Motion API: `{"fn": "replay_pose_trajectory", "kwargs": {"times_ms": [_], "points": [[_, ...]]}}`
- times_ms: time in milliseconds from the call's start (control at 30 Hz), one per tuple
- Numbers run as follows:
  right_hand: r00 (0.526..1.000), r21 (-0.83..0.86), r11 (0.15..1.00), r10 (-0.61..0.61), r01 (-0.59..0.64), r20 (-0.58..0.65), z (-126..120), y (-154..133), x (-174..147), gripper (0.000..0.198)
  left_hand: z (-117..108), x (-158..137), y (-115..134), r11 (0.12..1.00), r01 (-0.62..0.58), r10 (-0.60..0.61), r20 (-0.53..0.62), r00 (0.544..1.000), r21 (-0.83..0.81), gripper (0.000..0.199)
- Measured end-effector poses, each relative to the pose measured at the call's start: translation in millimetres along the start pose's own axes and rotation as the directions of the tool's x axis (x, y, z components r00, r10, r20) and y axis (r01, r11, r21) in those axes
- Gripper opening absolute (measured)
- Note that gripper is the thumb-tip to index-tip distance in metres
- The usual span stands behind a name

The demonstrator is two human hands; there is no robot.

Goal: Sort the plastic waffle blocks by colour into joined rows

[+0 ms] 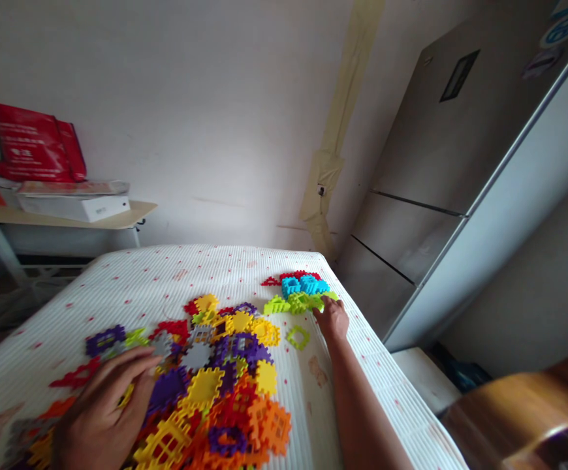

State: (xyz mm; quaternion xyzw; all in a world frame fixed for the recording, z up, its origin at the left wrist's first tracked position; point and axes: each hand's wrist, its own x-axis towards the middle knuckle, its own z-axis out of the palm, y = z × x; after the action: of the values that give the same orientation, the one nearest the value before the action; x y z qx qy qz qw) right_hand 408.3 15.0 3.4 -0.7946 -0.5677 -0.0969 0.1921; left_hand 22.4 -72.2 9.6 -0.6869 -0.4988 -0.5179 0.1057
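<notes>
My right hand (333, 320) reaches to the far right of the table, its fingers bent down onto a lime-green interlocking block (330, 296) at the end of a row of green blocks (298, 302). Its fingertips are partly hidden. Behind that row stand light-blue blocks (307, 285) and a line of red blocks (301, 275). My left hand (110, 408) hovers over the left side of a mixed pile, fingers stretched out and thumb apart, fingertips close to a grey gear-edged piece (162, 344). Purple (169, 388), yellow (204, 388) and orange pieces (269, 424) fill the pile.
A green ring-shaped piece (298, 337) lies between the pile and the row. The table has a white ribbed cloth (205, 264) with red dots. A fridge (411, 163) stands to the right. At left, a side desk (140, 214) carries a white box (76, 205) and a red bag (34, 143).
</notes>
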Motion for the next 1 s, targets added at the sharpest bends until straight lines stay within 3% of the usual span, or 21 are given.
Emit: {"fn": "replay_pose_trajectory", "kwargs": {"times_ms": [467, 667, 900, 1000], "points": [[0.996, 0.035, 0.995, -0.091, 0.090, 0.024, 8, 1, 3, 0.027, -1, 2, 2, 1.000, 0.014, -0.014, 0.004, 1.000, -0.010, 0.015], [0.999, -0.015, 0.999, -0.047, 0.047, -0.002, -9, -6, 3, 0.030, -1, 2, 0, 1.000, -0.005, 0.005, -0.004, 1.000, -0.005, 0.014], [0.975, -0.068, 0.996, -0.036, 0.052, 0.220, -33, -21, 0, 0.019, -2, 2, 6, 0.999, 0.031, -0.031, -0.017, 0.999, 0.019, 0.015], [0.976, -0.054, 0.995, -0.070, 0.083, 0.206, -31, -27, -3, 0.015, -1, 2, 4, 0.999, 0.036, -0.036, -0.011, 0.999, 0.012, 0.015]]}}
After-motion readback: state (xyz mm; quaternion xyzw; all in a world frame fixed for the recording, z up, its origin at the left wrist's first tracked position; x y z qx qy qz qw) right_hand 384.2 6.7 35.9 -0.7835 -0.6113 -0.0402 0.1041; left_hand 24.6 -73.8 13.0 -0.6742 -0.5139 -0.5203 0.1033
